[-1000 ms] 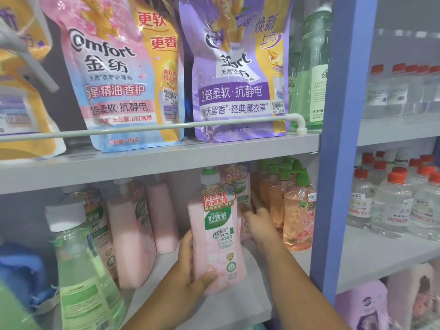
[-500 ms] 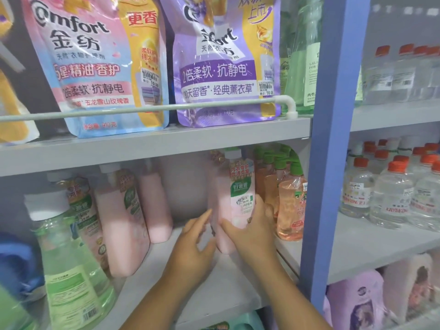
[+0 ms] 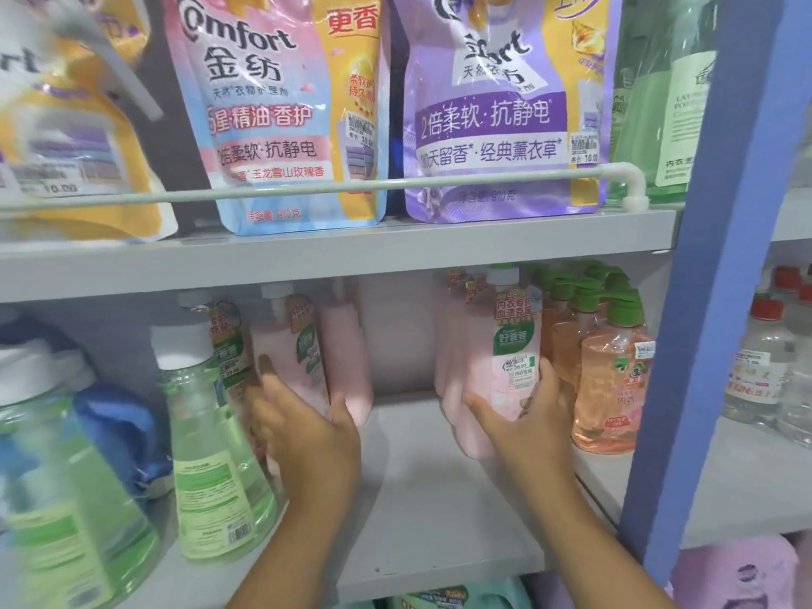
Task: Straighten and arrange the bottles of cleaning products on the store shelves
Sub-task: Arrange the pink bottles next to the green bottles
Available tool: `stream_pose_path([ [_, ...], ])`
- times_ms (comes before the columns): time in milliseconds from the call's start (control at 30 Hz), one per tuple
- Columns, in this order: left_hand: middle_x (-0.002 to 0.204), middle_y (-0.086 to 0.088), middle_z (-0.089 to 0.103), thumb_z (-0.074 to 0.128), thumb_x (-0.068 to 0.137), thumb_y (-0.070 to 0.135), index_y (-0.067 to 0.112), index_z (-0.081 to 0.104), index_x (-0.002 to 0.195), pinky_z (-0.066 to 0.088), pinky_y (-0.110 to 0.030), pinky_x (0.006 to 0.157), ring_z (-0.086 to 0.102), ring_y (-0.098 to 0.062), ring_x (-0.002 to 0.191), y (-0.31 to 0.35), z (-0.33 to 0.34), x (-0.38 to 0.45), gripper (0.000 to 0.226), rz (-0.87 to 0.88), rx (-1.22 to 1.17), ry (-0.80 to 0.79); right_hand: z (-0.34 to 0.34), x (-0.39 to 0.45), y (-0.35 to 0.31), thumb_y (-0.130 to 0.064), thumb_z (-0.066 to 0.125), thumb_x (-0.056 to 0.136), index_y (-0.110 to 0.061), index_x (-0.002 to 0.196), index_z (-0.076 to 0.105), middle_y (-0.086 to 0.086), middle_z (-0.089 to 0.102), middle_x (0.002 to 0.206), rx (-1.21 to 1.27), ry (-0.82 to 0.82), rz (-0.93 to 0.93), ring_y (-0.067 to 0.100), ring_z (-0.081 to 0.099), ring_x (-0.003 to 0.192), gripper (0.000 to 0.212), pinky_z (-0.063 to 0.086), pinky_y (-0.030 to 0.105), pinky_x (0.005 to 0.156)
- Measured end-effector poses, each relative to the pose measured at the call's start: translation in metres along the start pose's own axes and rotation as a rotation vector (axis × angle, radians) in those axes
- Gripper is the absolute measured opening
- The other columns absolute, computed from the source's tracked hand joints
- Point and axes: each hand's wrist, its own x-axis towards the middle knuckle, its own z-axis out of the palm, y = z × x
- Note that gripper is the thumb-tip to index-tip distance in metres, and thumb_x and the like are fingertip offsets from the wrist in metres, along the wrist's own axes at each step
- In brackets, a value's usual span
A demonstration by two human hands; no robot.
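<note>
On the grey shelf (image 3: 439, 498): two hands are working among pink bottles.
Right hand (image 3: 525, 426): curling round the lower body of a pink bottle (image 3: 505, 358), thumb on its right side.
Pink bottle: standing nearly upright, long axis vertical, white cap up, label facing out, just left of the orange pump bottles (image 3: 610, 380).
Left hand (image 3: 307, 428): wrapping the base of a second pink bottle (image 3: 294, 349), left of the first and tilting slightly.
Open room: bare shelf is showing between the two hands, out to the front edge.
Writing: green label on the right-hand bottle is reading 好爸爸; a price sticker sits below, too small to be sure.
Above: pouches are reading "Comfort 金纺" behind a white rail (image 3: 351, 189).
</note>
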Motion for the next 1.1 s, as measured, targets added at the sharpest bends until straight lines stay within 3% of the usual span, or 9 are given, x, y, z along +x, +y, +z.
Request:
stream_pose_path([
  [100,0.136,-0.031,0.049,0.075,0.088,0.023,-0.005,0.039,0.136,0.043,-0.058,0.105,0.048,-0.051,0.127,-0.007,0.000,0.020,0.066,-0.055,-0.037,0.065,-0.006,-0.008,-0.008,-0.035,0.093,0.072,-0.016,0.155,0.034,0.008,0.040,0.143,0.032,0.028,-0.020,0.014,0.045,0.132,0.103,0.044,0.024,0.099],
  [200,0.117,-0.029,0.059,0.079,0.086,0.027,-0.001,0.047,0.114,0.048,-0.055,0.093,0.055,-0.047,0.113,-0.016,-0.005,0.023,0.051,-0.033,-0.094,0.047,-0.014,-0.027,-0.024,-0.019,0.076,0.091,-0.010,0.137,0.054,0.002,0.047,0.133,0.086,0.156,-0.287,-0.014,0.044,0.119,0.053,0.034,0.000,0.093],
  [300,0.116,-0.012,0.063,0.080,0.084,0.032,0.013,0.049,0.123,0.050,-0.047,0.086,0.060,-0.036,0.106,-0.018,-0.020,0.006,0.053,0.073,-0.154,-0.049,-0.016,-0.043,-0.031,-0.009,0.062,0.097,-0.018,0.107,0.071,-0.013,0.066,0.108,0.227,0.012,-0.324,-0.001,0.061,0.108,0.016,0.047,0.014,0.092],
  [467,0.115,0.021,0.071,0.080,0.082,0.034,0.049,0.047,0.132,0.056,-0.035,0.085,0.068,-0.003,0.103,0.006,-0.045,-0.048,0.062,0.207,-0.403,-0.408,-0.010,-0.066,-0.058,-0.028,0.079,0.087,-0.043,0.129,0.048,-0.029,0.049,0.133,0.299,-0.465,-0.019,-0.014,0.053,0.118,0.054,0.047,0.003,0.089],
  [633,0.140,0.025,0.059,0.069,0.085,0.004,0.043,0.040,0.148,0.044,-0.019,0.106,0.053,0.005,0.131,0.026,-0.057,-0.060,0.080,0.463,-0.524,-1.014,-0.022,-0.079,-0.055,-0.049,0.089,0.052,-0.043,0.135,0.047,-0.020,0.068,0.117,0.316,-0.258,0.053,-0.005,0.066,0.106,0.092,0.058,0.025,0.088],
  [700,0.148,0.023,0.051,0.066,0.081,0.019,0.040,0.045,0.146,0.035,-0.028,0.118,0.043,0.003,0.141,0.017,-0.044,-0.034,0.071,0.491,-0.475,-0.848,-0.034,-0.076,-0.051,-0.058,0.083,0.046,-0.044,0.136,0.046,-0.020,0.066,0.120,0.285,-0.178,0.055,-0.001,0.065,0.109,0.098,0.055,0.034,0.092],
  [800,0.129,0.007,0.062,0.074,0.085,0.021,0.028,0.058,0.130,0.043,-0.022,0.098,0.057,-0.018,0.127,0.009,-0.005,0.021,0.048,0.138,-0.425,-0.317,-0.045,-0.071,-0.045,-0.056,0.087,0.054,-0.047,0.138,0.042,-0.022,0.063,0.121,0.195,-0.132,0.076,0.006,0.062,0.110,0.095,0.054,0.044,0.093],
  [933,0.150,-0.016,0.049,0.086,0.077,0.038,0.011,0.030,0.155,0.044,-0.040,0.110,0.051,-0.033,0.135,0.011,0.048,0.072,0.100,-0.061,-0.220,-0.396,-0.052,-0.068,-0.041,-0.063,0.083,0.052,-0.047,0.140,0.039,-0.019,0.063,0.125,0.176,-0.081,0.085,0.011,0.063,0.113,0.100,0.054,0.050,0.097],
  [1100,0.107,-0.001,0.067,0.080,0.078,0.019,0.014,0.053,0.122,0.047,-0.024,0.070,0.067,-0.025,0.097,-0.005,0.068,0.075,0.051,-0.050,-0.368,-0.343,-0.053,-0.067,-0.041,-0.067,0.079,0.047,-0.051,0.141,0.036,-0.020,0.061,0.129,0.189,-0.097,0.066,0.009,0.062,0.116,0.104,0.053,0.049,0.099],
])
